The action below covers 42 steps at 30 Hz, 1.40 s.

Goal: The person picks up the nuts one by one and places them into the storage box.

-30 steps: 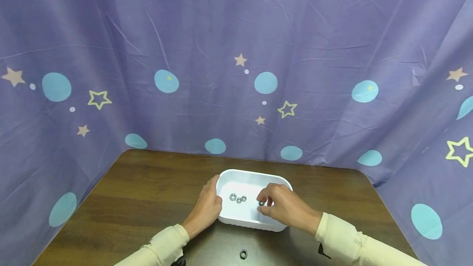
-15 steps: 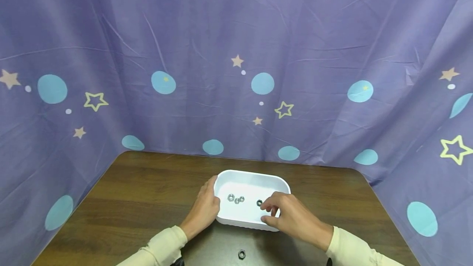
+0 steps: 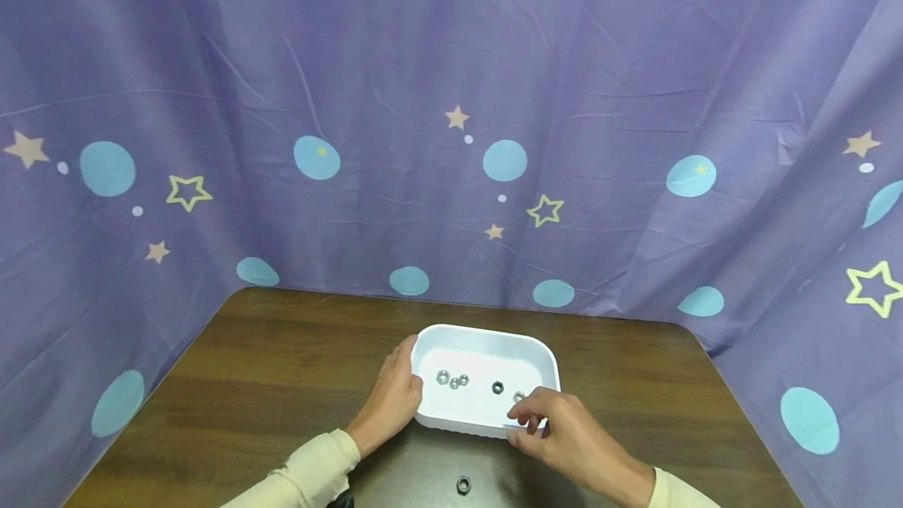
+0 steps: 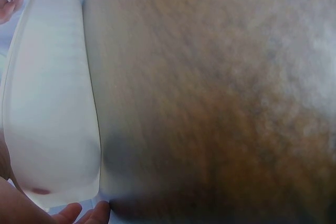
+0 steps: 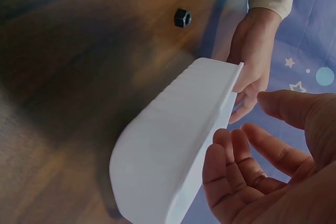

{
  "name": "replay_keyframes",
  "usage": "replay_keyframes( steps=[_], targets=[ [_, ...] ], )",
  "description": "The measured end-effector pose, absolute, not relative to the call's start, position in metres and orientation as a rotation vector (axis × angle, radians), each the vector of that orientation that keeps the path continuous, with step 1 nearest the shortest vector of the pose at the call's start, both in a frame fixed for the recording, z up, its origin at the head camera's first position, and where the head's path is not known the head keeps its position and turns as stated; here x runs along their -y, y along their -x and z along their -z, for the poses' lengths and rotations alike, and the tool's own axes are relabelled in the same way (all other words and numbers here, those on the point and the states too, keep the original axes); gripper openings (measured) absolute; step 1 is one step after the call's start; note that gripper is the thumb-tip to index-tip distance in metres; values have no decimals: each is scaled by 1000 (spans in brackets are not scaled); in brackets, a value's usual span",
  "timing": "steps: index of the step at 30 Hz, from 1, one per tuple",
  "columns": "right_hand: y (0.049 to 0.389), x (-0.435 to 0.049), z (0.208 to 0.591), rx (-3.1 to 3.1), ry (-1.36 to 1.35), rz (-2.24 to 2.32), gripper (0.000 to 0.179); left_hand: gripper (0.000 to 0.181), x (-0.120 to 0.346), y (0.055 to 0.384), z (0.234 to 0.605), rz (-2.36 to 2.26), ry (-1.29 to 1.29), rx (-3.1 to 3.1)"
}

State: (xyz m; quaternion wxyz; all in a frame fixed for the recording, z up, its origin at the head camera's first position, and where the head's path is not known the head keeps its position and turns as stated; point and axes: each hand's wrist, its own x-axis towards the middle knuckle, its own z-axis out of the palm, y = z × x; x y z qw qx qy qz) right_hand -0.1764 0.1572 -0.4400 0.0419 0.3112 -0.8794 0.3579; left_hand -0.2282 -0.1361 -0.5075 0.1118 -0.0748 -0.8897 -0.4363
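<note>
My left hand (image 3: 392, 392) grips the left end of a white tray (image 3: 466, 412), with the thumb over its rim. Inside the tray, three silver hex nuts (image 3: 443, 377) lie grouped at the left. A dark hex nut (image 3: 498, 387) sits right of the middle, and another silver nut (image 3: 519, 397) lies close to my right fingers. My right hand (image 3: 564, 439) is over the tray's near right corner, fingers loosely bent and nothing between them. In the right wrist view its thumb (image 5: 286, 107) stands apart from the fingers.
One more dark hex nut (image 3: 463, 485) lies on the brown wooden table (image 3: 296, 351), in front of the tray. A purple curtain (image 3: 395, 139) with stars and dots hangs behind the table and along both sides.
My right hand has let go of the dark nut inside the tray and drawn back toward the near right, uncovering a silver nut. The left hand stays on the tray.
</note>
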Motion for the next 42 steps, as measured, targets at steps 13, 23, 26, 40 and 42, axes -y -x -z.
replay_keyframes(
  steps=[13, 23, 26, 40, 42],
  targets=[
    [163, -162, 464, 2626, -1086, -1004, 20, 66, 136, 228, 507, 1286, 232, 2603],
    [158, -162, 471, 2823, -1046, -1094, 24, 65, 136, 228, 509, 1275, 223, 2610],
    [158, -162, 473, 2836, -1054, -1108, 23, 66, 136, 228, 508, 1263, 231, 2606],
    [157, -154, 482, 2837, -1099, -1147, 27, 66, 136, 228, 508, 1263, 242, 2607],
    [158, -152, 484, 2840, -1118, -1140, 28, 66, 136, 227, 508, 1262, 247, 2601]
  ],
)
